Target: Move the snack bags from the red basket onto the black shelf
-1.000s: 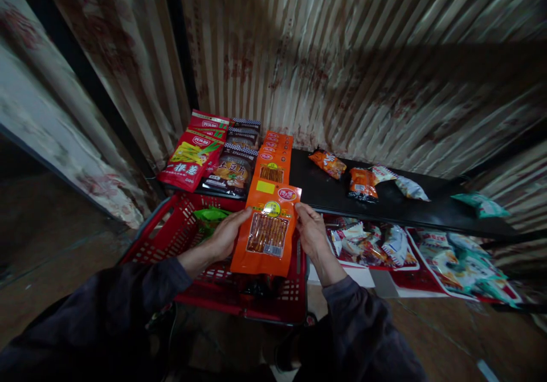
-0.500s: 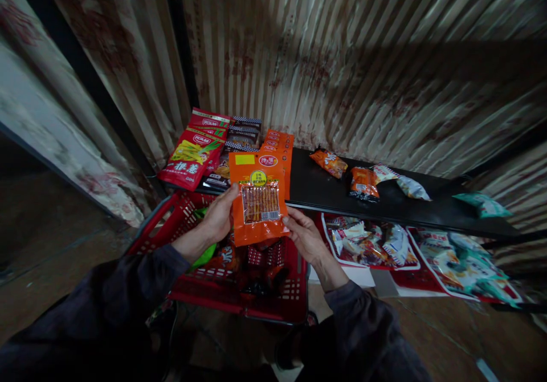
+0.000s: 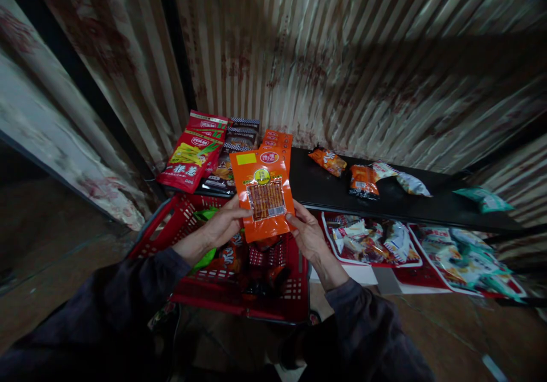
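Between my two hands is an orange snack packet (image 3: 267, 199) with a clear window showing brown sticks, its printed face turned up toward me. My left hand (image 3: 223, 222) pinches its left edge, thumb on the front. At the lower right edge, my right hand (image 3: 308, 232) grips it the same way. Below the packet stands a red shopping basket (image 3: 273, 312) holding a green packet (image 3: 205, 261) and orange bags (image 3: 231, 255). Behind it, several matching orange packets (image 3: 277, 140) lie on the black shelf (image 3: 307, 182), partly covered by the held one.
Red packets (image 3: 188, 157) and dark packets (image 3: 239, 139) stand at the shelf's left end. Small orange bags (image 3: 363, 181) and a teal bag (image 3: 482, 199) lie farther right. Below are white-rimmed red trays (image 3: 371, 265) of wrapped snacks. A striped curtain (image 3: 325, 57) hangs behind.
The orange snack packet has tilted, its bottom swinging slightly right. My left thumb now lies farther over its front, and my left hand has shifted a little right.
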A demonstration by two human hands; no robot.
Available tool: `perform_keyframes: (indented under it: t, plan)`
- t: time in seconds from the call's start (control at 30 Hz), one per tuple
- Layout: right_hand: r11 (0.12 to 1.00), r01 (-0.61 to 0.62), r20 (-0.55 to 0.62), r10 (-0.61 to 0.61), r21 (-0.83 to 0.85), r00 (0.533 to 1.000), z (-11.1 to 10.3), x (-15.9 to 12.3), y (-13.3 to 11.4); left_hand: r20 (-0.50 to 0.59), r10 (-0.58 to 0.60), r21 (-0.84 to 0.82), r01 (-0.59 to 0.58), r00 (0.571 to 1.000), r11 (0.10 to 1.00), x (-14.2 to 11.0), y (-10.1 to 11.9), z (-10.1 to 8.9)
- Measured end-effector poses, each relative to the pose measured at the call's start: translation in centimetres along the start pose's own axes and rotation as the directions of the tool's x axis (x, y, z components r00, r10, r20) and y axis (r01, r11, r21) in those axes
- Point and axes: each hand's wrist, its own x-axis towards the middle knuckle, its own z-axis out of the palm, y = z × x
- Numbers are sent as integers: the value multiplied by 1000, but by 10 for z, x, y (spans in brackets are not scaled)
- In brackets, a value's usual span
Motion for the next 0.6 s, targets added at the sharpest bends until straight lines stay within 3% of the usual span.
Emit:
perform_keyframes:
  t: [0.17,0.37,0.6]
  plan:
    - [1000,14,-23,-14,-11,1000,-2,-1,1,-1,-13,19,13,1000,1000,-1,-4,1]
    - [999,17,42,-19,27,999,3,-6,1,-49,15,9,-15,999,1000,-10,-4,2]
    - [998,51,62,-53,33,997,-2,-4,-1,-95,85,27,-82,992,996,-21,-9,26]
